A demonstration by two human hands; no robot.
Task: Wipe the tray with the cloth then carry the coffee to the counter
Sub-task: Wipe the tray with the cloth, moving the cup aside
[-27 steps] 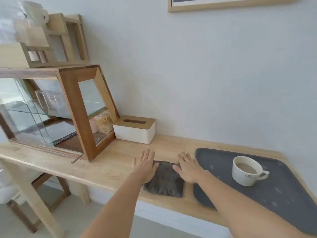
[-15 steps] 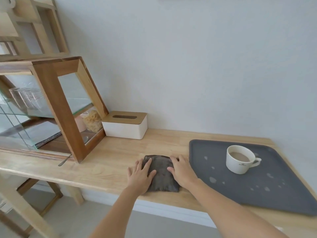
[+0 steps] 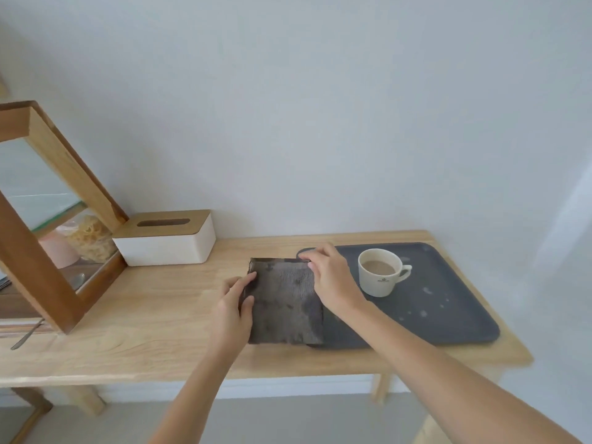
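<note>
A dark grey folded cloth [image 3: 283, 302] lies on the wooden table, its right edge overlapping the left end of the dark grey tray [image 3: 455, 318]. My left hand [image 3: 232, 307] pinches the cloth's left edge between thumb and fingers. At the cloth's far right corner my right hand [image 3: 330, 280] grips the edge with bent fingers. A white cup of milky coffee [image 3: 379, 272] stands on the tray just right of my right hand, handle to the right. Pale spots dot the tray's surface.
A white tissue box with a wooden lid [image 3: 168, 238] stands at the back left. A wood-and-glass cabinet [image 3: 41, 225] fills the left side, with a spoon [image 3: 27, 336] by its base. The table edge [image 3: 288, 373] runs close in front; the wall is right behind.
My flat hands have curled and taken hold of the cloth's edges. The cloth now reaches onto the tray's left end. The view has swung down and to the right.
</note>
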